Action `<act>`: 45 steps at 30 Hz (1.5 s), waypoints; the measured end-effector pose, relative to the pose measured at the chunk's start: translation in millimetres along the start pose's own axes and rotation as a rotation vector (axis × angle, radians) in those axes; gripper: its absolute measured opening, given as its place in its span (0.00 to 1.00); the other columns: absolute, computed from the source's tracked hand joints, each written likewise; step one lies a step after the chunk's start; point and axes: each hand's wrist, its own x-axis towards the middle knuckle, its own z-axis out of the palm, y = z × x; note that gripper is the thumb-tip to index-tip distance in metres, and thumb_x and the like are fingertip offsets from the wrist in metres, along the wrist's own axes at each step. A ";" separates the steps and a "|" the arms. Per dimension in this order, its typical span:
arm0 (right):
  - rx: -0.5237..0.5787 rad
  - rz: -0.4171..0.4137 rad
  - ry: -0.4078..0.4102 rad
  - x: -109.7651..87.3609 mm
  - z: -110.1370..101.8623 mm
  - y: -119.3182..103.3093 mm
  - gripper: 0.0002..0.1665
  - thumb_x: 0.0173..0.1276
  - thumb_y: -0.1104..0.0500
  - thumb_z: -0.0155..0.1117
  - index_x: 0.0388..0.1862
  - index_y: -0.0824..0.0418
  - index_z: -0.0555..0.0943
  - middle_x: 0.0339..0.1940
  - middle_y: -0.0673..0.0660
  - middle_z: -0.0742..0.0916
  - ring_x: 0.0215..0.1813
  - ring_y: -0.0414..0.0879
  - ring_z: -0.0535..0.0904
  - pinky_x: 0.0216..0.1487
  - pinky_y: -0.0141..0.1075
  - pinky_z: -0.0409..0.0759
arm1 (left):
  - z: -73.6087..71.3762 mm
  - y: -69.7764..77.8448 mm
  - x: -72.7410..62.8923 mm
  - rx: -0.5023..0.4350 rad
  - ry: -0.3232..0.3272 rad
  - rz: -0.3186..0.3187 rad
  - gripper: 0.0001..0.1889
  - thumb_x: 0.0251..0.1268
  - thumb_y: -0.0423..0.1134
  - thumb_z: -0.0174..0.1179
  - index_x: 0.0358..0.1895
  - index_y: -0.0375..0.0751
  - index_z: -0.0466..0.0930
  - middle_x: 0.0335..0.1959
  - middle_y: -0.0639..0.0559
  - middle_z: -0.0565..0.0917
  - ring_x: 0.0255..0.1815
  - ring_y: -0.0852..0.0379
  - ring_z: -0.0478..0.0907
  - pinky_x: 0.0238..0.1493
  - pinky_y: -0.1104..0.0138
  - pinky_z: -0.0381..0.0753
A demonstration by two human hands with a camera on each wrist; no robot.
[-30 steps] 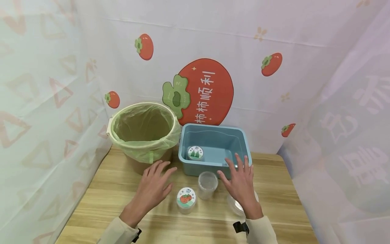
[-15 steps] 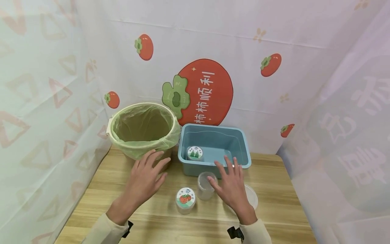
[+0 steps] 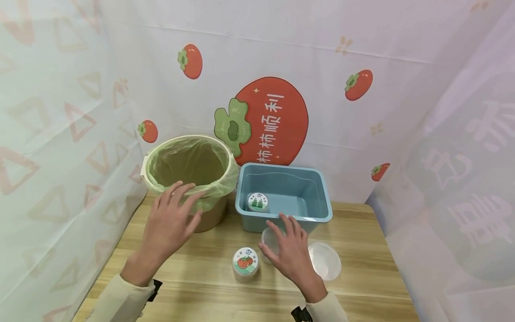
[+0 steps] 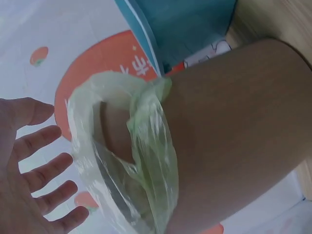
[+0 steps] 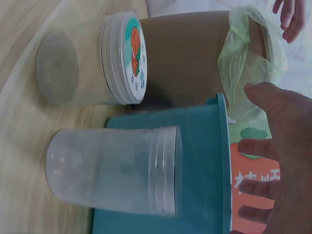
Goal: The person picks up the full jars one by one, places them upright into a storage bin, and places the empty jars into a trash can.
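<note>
My left hand (image 3: 170, 221) hovers with fingers spread at the front rim of the brown bin (image 3: 209, 216), which is lined with a green plastic bag (image 4: 153, 161). In the left wrist view a gap shows between its fingertips and the bag. My right hand (image 3: 293, 252), fingers loosely spread, is above a clear, lidless plastic jar (image 5: 112, 168) and partly hides it in the head view. Its fingers do not touch the jar in the right wrist view. Left of that jar stands a clear jar with a tomato-picture lid (image 3: 245, 264). Both hands are without anything in them.
A blue tub (image 3: 285, 219) stands behind the jars, touching or close to the bin. In it lies a jar with a green-tree lid (image 3: 258, 202). A round translucent lid or dish (image 3: 327, 261) rests on the wooden table (image 3: 362, 286) at right. Printed cloth hangs around.
My left hand has moved left and forward, up to the bin's rim. The right hand has shifted left from above the translucent round piece to over the lidless jar. The containers stay put.
</note>
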 end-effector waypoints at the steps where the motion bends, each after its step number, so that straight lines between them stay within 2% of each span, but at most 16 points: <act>1: 0.001 -0.004 -0.003 -0.4 1.4 -1.4 0.37 0.71 0.33 0.73 0.73 0.47 0.82 0.81 0.64 0.74 0.82 0.69 0.66 0.69 0.72 0.74 | -1.6 -3.3 0.0 0.000 0.003 -0.013 0.20 0.71 0.45 0.65 0.62 0.46 0.86 0.66 0.39 0.83 0.73 0.32 0.75 0.59 0.35 0.82; 7: -0.025 -0.038 -0.023 -2.7 6.4 -6.5 0.36 0.71 0.32 0.71 0.73 0.44 0.83 0.78 0.64 0.76 0.79 0.68 0.69 0.65 0.70 0.78 | -8.3 -21.3 0.0 -0.031 0.026 -0.098 0.21 0.71 0.44 0.67 0.64 0.45 0.86 0.67 0.37 0.83 0.74 0.31 0.73 0.61 0.31 0.79; 10: -0.043 -0.044 -0.028 -3.3 7.8 -7.6 0.36 0.71 0.32 0.71 0.72 0.44 0.83 0.77 0.64 0.77 0.78 0.67 0.71 0.65 0.69 0.79 | -7.8 -30.3 1.1 -0.045 0.046 -0.112 0.21 0.72 0.44 0.66 0.63 0.42 0.87 0.66 0.34 0.83 0.73 0.29 0.74 0.65 0.32 0.78; 14: -0.042 -0.049 -0.044 -4.4 11.1 -9.0 0.35 0.71 0.32 0.72 0.72 0.44 0.84 0.76 0.65 0.78 0.76 0.66 0.72 0.66 0.67 0.79 | -5.6 -41.3 -0.7 -0.050 0.062 -0.123 0.21 0.76 0.48 0.62 0.62 0.38 0.87 0.64 0.31 0.83 0.70 0.26 0.74 0.68 0.34 0.77; 19: -0.070 -0.075 -0.038 -5.8 18.2 -6.9 0.35 0.69 0.32 0.74 0.71 0.44 0.84 0.76 0.66 0.78 0.76 0.67 0.74 0.65 0.66 0.80 | -3.4 -49.8 -5.9 -0.069 0.020 -0.187 0.20 0.76 0.46 0.64 0.62 0.38 0.86 0.66 0.31 0.82 0.71 0.27 0.72 0.67 0.33 0.75; 26: -0.080 -0.080 -0.053 -7.7 30.2 -0.6 0.35 0.69 0.35 0.76 0.71 0.45 0.83 0.75 0.67 0.79 0.75 0.69 0.75 0.64 0.65 0.83 | -1.4 -54.9 -10.5 -0.120 -0.035 -0.241 0.19 0.78 0.42 0.65 0.65 0.38 0.84 0.69 0.30 0.79 0.74 0.27 0.68 0.73 0.33 0.69; 33: -0.084 -0.100 -0.044 -10.1 40.1 5.2 0.36 0.65 0.39 0.81 0.70 0.46 0.83 0.73 0.66 0.79 0.72 0.69 0.76 0.55 0.63 0.87 | 1.4 -56.6 -13.1 -0.162 -0.068 -0.263 0.18 0.80 0.42 0.64 0.65 0.36 0.84 0.70 0.29 0.77 0.76 0.27 0.65 0.76 0.35 0.67; 45: -0.075 -0.126 -0.013 -8.3 47.7 10.0 0.37 0.63 0.54 0.84 0.71 0.47 0.83 0.73 0.67 0.79 0.72 0.71 0.76 0.50 0.64 0.89 | 14.3 -58.2 -17.8 -0.179 -0.018 -0.252 0.17 0.77 0.39 0.66 0.62 0.35 0.86 0.66 0.29 0.80 0.76 0.26 0.68 0.74 0.35 0.71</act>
